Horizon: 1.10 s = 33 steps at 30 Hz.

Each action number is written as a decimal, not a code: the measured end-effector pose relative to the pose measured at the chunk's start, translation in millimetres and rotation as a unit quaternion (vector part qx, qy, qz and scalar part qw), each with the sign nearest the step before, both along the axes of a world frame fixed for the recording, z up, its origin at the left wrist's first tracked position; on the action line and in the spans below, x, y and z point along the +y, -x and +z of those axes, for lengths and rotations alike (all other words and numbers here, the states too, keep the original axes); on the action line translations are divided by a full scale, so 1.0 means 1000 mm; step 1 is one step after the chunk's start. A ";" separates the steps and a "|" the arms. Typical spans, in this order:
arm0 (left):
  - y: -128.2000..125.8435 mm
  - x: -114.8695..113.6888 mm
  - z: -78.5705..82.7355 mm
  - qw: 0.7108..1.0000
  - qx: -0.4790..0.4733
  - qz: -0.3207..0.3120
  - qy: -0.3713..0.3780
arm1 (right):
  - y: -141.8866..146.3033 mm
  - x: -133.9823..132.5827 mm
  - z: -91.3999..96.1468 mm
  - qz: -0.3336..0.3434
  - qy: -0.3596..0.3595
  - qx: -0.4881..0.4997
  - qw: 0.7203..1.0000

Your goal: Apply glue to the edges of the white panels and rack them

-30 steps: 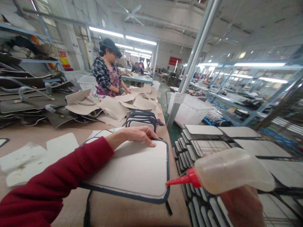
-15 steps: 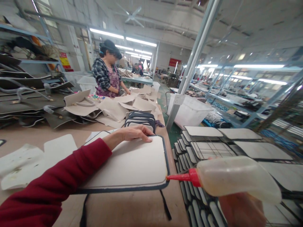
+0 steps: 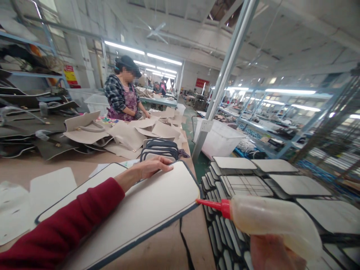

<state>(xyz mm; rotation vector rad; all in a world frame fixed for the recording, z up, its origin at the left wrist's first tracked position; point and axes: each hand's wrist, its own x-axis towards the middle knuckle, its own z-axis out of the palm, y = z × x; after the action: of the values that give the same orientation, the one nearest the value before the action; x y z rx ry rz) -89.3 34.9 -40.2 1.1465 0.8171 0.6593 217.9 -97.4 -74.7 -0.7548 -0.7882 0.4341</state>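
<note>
Right hand (image 3: 277, 250) on bottle (image 3: 261, 214), banner (image 3: 202, 83) illegible

Right grip (image 3: 274, 252) partly behind bottle (image 3: 267, 215)

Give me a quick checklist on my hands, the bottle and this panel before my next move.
1. Left hand gripping the panel at its far edge: ok.
2. Right hand holding the squeeze bottle: ok.
3. Red nozzle at the panel's dark-edged corner: ok.
4. Whole panel visible: not ok; your red sleeve covers part.
5. Enough liquid in the bottle: cannot tell.
6. Co-worker's hands away from the panel: ok.
</note>
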 end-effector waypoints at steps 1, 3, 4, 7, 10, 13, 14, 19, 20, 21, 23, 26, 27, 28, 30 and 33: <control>-0.001 0.000 -0.002 1.000 -0.004 0.010 0.004 | 0.000 0.001 0.000 -0.001 -0.003 0.000 1.000; -0.003 -0.001 -0.005 0.999 -0.013 0.032 0.015 | 0.002 0.002 0.003 -0.012 -0.012 -0.005 1.000; -0.004 -0.001 -0.008 0.999 -0.017 0.044 0.022 | 0.004 0.002 0.006 -0.017 -0.015 -0.009 1.000; -0.007 -0.002 -0.014 0.996 -0.028 0.082 0.035 | 0.011 0.005 0.014 -0.031 -0.020 -0.004 0.999; -0.009 -0.001 -0.019 0.993 -0.038 0.106 0.040 | 0.017 0.009 0.019 -0.030 -0.030 0.036 0.998; -0.009 0.000 -0.023 0.991 -0.049 0.114 0.041 | 0.017 0.012 0.019 -0.017 -0.023 0.046 0.999; -0.009 0.001 -0.024 0.991 -0.052 0.116 0.040 | 0.016 0.014 0.017 -0.013 -0.017 0.041 0.999; -0.009 0.003 -0.030 0.988 -0.071 0.129 0.036 | 0.011 0.021 0.011 -0.019 -0.021 -0.003 1.000; -0.009 0.003 -0.031 0.988 -0.077 0.129 0.037 | 0.010 0.022 0.011 -0.017 -0.021 -0.013 1.000; -0.009 0.003 -0.032 0.988 -0.081 0.129 0.038 | 0.010 0.023 0.012 -0.014 -0.017 -0.023 0.999; -0.010 0.004 -0.033 0.986 -0.089 0.132 0.040 | 0.009 0.025 0.013 -0.018 -0.003 -0.045 0.999; -0.011 0.005 -0.034 0.985 -0.094 0.137 0.038 | 0.008 0.028 0.016 -0.031 0.013 -0.046 0.998; -0.011 0.005 -0.035 0.985 -0.095 0.137 0.037 | 0.007 0.028 0.016 -0.025 0.017 -0.042 0.999; -0.010 0.006 -0.035 0.985 -0.094 0.137 0.037 | 0.006 0.029 0.016 -0.016 0.021 -0.037 0.999; -0.009 0.007 -0.036 0.986 -0.091 0.134 0.034 | 0.005 0.030 0.016 0.001 0.030 -0.038 0.999; -0.008 0.008 -0.037 0.987 -0.082 0.131 0.031 | 0.000 0.031 0.013 -0.002 0.044 -0.061 0.997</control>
<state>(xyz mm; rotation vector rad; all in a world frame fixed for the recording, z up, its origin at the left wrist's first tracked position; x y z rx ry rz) -81.0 43.1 -77.1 0.9227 0.8480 0.9281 217.9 -66.1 -62.1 -0.8709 -0.8857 0.4245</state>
